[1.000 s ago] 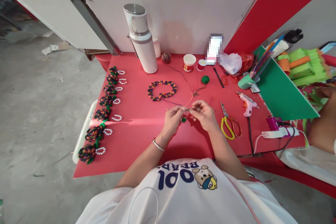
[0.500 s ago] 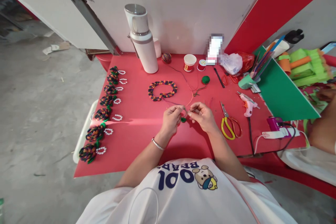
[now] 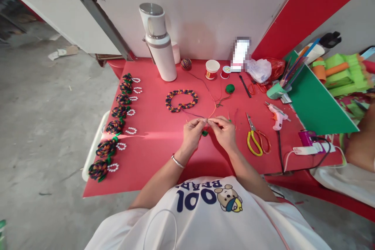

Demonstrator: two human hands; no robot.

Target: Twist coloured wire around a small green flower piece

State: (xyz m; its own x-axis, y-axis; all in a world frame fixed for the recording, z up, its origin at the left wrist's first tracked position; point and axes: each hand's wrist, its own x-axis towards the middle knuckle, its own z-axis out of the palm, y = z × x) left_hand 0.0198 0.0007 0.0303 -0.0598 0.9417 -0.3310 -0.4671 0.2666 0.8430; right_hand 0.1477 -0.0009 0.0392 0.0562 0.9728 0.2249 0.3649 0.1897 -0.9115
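On the red surface (image 3: 158,156), the oval braided multicoloured yarn ring (image 3: 194,100) lies flat, long axis left to right. Nearer the wearer, right of that ring, the left hand (image 3: 192,132) meets, just above a small dark-green yarn piece (image 3: 204,133), the right hand (image 3: 224,132), both pinching a thin yarn strand (image 3: 208,120) whose direction the fingers mostly hide. Farther right of the ring, yellow-and-red-handled metal scissors (image 3: 252,127) point away.

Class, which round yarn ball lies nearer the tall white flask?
The dark multicoloured yarn ball, just right of the flask; the plain green yarn ball lies farther off.
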